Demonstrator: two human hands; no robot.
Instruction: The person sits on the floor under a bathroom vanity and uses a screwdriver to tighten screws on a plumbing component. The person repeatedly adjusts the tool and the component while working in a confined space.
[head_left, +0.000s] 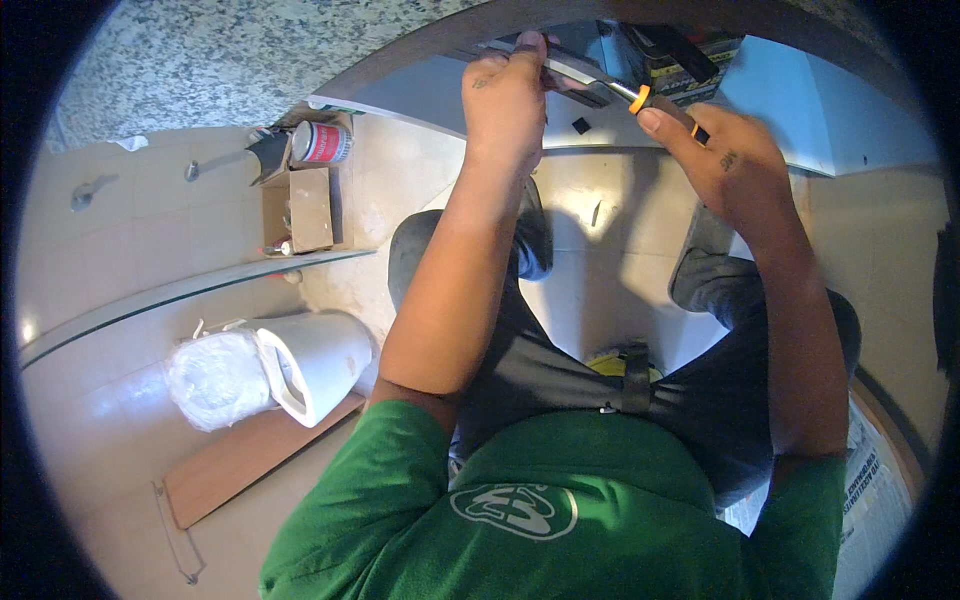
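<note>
By the granite countertop (200, 80), the right hand (740, 165) was closed round the handle of the chisel (615, 89), which spanned toward the left hand (505, 105), curled there, its hold impossible to tell! Stiff, lightish, probably slick steel: best gripped behind the orange collar (640, 98).

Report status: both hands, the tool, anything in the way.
Right hand gripping tool by its handle. Left hand near tool's far end, grip unclear. Counter edge close to left hand in view; can't tell whether it obstructs.
</note>
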